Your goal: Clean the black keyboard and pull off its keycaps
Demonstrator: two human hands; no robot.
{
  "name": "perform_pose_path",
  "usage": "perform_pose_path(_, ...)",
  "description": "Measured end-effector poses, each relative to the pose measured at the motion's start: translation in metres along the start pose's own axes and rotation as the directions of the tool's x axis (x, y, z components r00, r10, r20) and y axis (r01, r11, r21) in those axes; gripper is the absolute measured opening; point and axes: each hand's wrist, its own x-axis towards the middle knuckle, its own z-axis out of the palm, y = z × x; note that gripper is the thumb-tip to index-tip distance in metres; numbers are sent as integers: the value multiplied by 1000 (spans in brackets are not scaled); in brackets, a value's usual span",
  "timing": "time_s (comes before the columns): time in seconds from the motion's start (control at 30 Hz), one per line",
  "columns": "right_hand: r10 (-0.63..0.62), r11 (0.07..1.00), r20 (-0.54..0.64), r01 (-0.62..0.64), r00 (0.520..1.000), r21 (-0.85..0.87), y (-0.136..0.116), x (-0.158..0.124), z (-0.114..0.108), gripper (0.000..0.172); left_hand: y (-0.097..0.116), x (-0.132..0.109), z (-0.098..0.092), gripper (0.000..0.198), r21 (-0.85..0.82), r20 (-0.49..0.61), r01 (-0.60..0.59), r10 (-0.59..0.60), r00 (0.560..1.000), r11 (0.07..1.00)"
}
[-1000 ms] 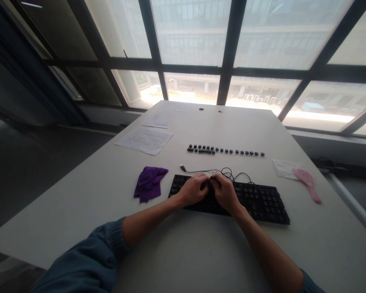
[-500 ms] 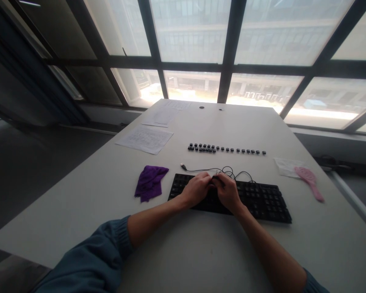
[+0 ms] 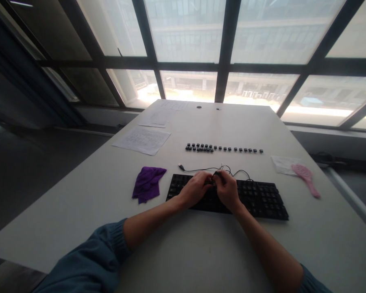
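A black keyboard (image 3: 259, 199) lies on the white table, its middle covered by both hands. My right hand (image 3: 227, 189) is closed above it, gripping a small dark tool (image 3: 217, 173) with thin, light wire-like tips poking up past the fingers. Close against it, my left hand (image 3: 198, 188) is also closed, thumb and fingers pinched together; whatever is between them is too small and hidden to name. Beyond the keyboard, several loose black keycaps (image 3: 236, 149) stand lined up, in two short rows at the left and one row towards the right.
A purple cloth (image 3: 148, 184) lies left of the keyboard. The black cable with its USB plug (image 3: 181, 167) curls behind it. Printed sheets (image 3: 143, 139) are at the far left. On the right, a pink hairbrush (image 3: 305, 173) overlaps a clear plastic bag (image 3: 282, 166).
The view has shifted slightly. My fingers have moved a little, and the dark tool in my right hand now shows more, its tips pointing up. Both hands stay together over the keyboard.
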Motion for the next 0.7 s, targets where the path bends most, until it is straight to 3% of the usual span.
perform_pose_path(0.1, 58, 998, -29, -57, 998, 23, 0, 1, 0, 19, -2, 0, 1, 34, 33, -7, -23, 23, 1000, 999)
perform_pose_path(0.23, 86, 995, -60, -83, 994, 47, 0, 2, 0, 21, -1, 2, 3, 17, 188, 18, -126, 125, 992, 974)
perform_pose_path(0.33, 102, 992, -64, -97, 993, 76, -1, 3, 0, 21, 7, 2, -2, 13, 253, -7, -116, 122, 993, 960)
perform_pose_path(0.43, 130, 986, -79, -121, 988, 114, -2, 4, 1, 22, 15, 10, -16, 13, 193, -58, -72, 85, 995, 979)
perform_pose_path(0.57, 147, 980, -64, -137, 987, 146, 0, 6, 2, 21, 6, 53, -37, 7, 149, -137, -30, 51, 989, 988)
perform_pose_path(0.7, 144, 978, -60, -133, 988, 163, 2, 6, 2, 20, -30, 119, -34, 9, 267, -84, -34, 58, 995, 963)
